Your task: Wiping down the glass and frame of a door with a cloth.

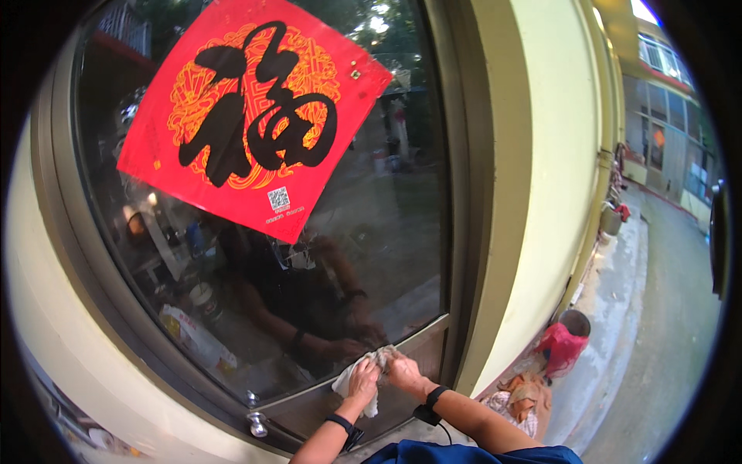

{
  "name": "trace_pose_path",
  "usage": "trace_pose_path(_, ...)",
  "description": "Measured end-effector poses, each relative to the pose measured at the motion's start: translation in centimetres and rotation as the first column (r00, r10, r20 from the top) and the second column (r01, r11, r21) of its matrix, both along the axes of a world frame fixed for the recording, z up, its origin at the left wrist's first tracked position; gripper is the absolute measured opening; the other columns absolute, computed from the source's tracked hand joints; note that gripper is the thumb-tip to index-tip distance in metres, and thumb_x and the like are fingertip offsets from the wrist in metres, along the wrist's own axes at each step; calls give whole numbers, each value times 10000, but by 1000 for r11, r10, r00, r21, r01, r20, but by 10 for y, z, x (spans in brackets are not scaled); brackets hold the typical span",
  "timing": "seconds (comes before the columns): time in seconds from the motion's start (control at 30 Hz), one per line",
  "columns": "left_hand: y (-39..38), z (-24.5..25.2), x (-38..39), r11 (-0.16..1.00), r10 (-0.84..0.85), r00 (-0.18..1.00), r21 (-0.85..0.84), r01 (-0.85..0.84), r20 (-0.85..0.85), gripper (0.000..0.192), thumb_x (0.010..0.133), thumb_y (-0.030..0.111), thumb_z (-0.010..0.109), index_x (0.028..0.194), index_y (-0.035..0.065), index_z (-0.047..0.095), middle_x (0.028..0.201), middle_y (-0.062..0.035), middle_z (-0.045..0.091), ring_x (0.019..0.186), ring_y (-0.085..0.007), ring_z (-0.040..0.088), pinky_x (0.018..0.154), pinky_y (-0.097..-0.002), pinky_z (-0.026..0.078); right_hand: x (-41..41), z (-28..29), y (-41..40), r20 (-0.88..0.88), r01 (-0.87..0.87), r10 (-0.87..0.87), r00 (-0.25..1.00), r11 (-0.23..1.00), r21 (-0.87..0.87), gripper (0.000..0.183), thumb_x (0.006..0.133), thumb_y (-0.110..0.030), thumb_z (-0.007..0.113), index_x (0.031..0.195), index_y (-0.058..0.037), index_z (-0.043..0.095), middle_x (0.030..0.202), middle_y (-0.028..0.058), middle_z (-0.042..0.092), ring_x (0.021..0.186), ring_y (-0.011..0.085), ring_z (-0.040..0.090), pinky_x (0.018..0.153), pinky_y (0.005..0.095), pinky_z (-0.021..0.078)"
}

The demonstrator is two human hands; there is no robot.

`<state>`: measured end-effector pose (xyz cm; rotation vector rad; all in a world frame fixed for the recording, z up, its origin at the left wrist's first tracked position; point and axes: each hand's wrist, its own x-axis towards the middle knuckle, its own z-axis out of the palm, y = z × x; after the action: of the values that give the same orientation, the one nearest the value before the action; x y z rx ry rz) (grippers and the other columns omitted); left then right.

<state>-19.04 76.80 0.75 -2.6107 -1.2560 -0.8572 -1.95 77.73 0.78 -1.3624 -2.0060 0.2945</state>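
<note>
A crumpled whitish cloth point(379, 355) is bunched between my two hands at the lower edge of a dark glass door pane point(400, 232). My left hand point(364, 380) grips its left part, and a loose corner hangs below the fingers. My right hand point(404, 373) is closed on the upper right of the cloth. Both hands are close together, just over the metal rail point(420, 337) under the glass. A red paper diamond point(324, 191) with a black brushed character is stuck on the pane above. My arms are mirrored in the glass.
A round metal doorknob point(257, 424) sits at the door's lower left. Right of the frame runs a pale yellow wall point(550, 145). Beside its foot are a bucket point(574, 322) draped with a pink cloth point(561, 351) and a heap of rags point(522, 400) on the concrete.
</note>
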Motion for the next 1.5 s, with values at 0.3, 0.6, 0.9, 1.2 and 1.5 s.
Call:
trace_pose_path(0.3, 47, 39, 112, 998, -62, 998, -9, 62, 27, 335, 761, 16, 557, 1082, 48, 646, 1240, -72, 601, 1234, -276, 481, 1008, -405, 412, 100, 7, 55, -156, 371, -364, 918, 929, 14, 222, 733, -85, 630, 931, 13, 659, 966, 249, 659, 878, 421, 647, 768, 475, 529)
trace_pose_path(0.6, 36, 13, 87, 999, -16, 994, -29, 19, 104, 238, 807, 115, 560, 1008, 38, 662, 1166, -81, 635, 1185, -270, 525, 998, -385, 435, 62, 5, 36, -140, 238, -234, 962, 971, 9, 258, 750, -60, 624, 1002, -4, 615, 955, 257, 650, 844, 438, 645, 732, 490, 527)
trace_pose_path(0.9, -32, 6, -36, 987, 135, 960, 57, -153, 244, 165, 702, 11, 602, 850, 39, 669, 1000, -90, 664, 1079, -281, 573, 936, -394, 468, -56, 2, -11, -88, -125, 125, 988, 992, 6, 423, 755, -95, 659, 1154, 16, 571, 1036, 230, 625, 899, 424, 636, 753, 478, 528)
trace_pose_path(1.2, -94, 7, -166, 927, 346, 907, 58, -369, 242, 164, 673, -35, 599, 809, 34, 658, 1019, -93, 676, 1065, -302, 579, 919, -405, 479, -183, 13, -47, -58, -416, 416, 907, 909, 16, 412, 722, -51, 656, 1121, 7, 573, 1033, 209, 618, 882, 401, 641, 735, 466, 537)
trace_pose_path(1.5, -108, 6, -174, 839, 510, 782, -8, -544, 359, 280, 665, -85, 577, 911, 21, 656, 1041, -115, 668, 1055, -343, 577, 952, -421, 465, -206, 29, -44, 43, -538, 539, 841, 843, -26, 344, 696, -31, 641, 1036, 2, 597, 992, 193, 616, 870, 391, 642, 731, 466, 536)
